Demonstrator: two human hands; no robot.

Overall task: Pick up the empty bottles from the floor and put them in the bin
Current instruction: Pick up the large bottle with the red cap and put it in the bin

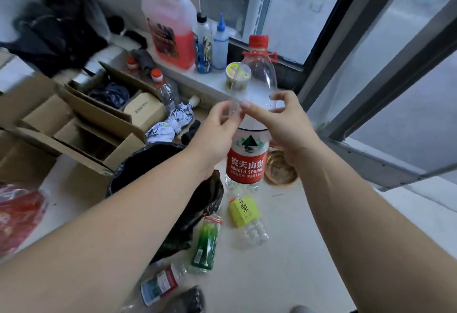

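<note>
I hold a big clear bottle (247,159) with a red cap and red label upright at the centre. My left hand (217,129) pinches its left shoulder, and my right hand (282,122) wraps its right side. Its base is just right of the bin (138,166), which is lined with a black bag and open. On the floor below lie a yellow-labelled bottle (246,213), a green-labelled bottle (206,243) and a bottle with a red and white label (160,285). Another clear red-capped bottle (167,90) stands by the boxes.
Open cardboard boxes (74,124) fill the left. A sill holds a pink jug (170,28), small bottles and a cup (238,75). A glass sliding door frame (346,90) runs along the right. A gold round tin (280,168) sits behind the held bottle, and a red bag (17,213) lies at the far left.
</note>
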